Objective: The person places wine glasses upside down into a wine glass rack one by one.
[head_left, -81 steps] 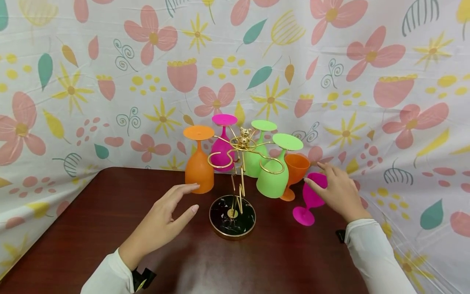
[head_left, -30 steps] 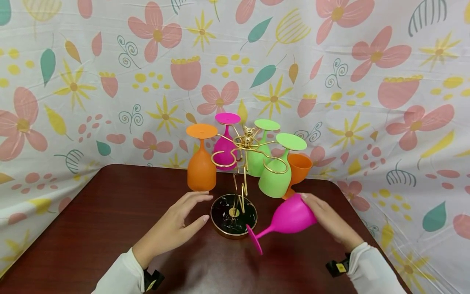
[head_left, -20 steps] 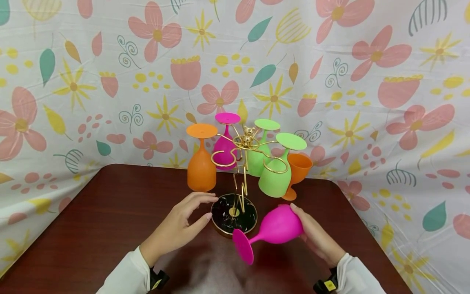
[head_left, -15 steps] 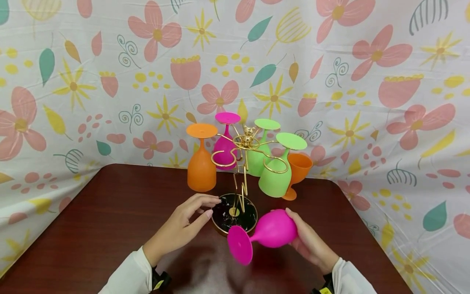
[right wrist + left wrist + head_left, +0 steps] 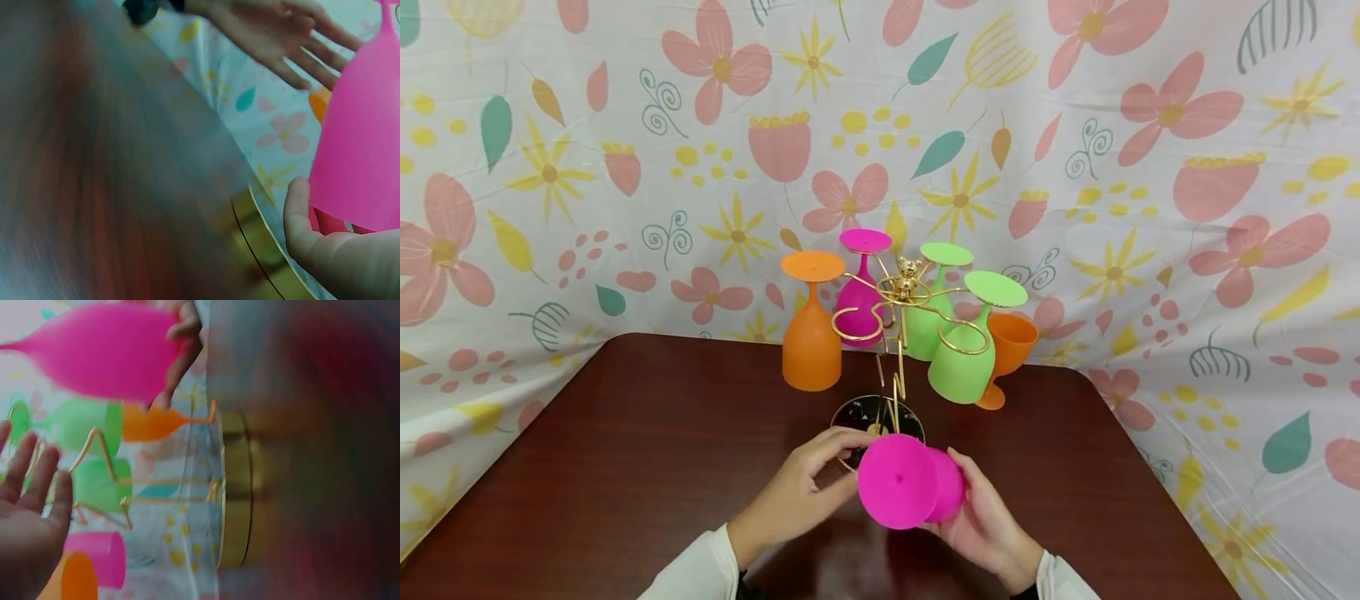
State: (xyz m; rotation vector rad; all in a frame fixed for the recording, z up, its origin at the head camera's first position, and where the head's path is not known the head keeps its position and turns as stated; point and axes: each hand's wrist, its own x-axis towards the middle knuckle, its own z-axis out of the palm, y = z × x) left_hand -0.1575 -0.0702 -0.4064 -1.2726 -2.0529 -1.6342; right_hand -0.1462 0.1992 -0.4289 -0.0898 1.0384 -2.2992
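My right hand [image 5: 988, 529] grips a magenta plastic goblet [image 5: 897, 482] by its bowl, near the rim. The goblet is tilted in the head view, its round foot facing the camera. In the right wrist view, the thumb lies along the lower bowl [image 5: 362, 144]. My left hand [image 5: 805, 492] is beside the foot with fingers extended; the left wrist view shows its fingers spread and apart from the goblet. Behind both hands stands a gold wire goblet rack [image 5: 901, 287] with a bear ornament. Its black round base [image 5: 853, 414] is partly hidden by the left hand and goblet.
Upside down on the rack hang an orange goblet [image 5: 812, 350], another magenta goblet [image 5: 857, 304] and two green goblets [image 5: 961, 367]. An orange goblet [image 5: 1013, 337] stands upright behind them on the dark wooden table [image 5: 647, 467]. A flowered cloth [image 5: 700, 183] hangs behind.
The right hand has taken the magenta goblet from the table's right side and brought it left before the rack, turning its foot toward the camera. The left hand has moved right, nearer the goblet.
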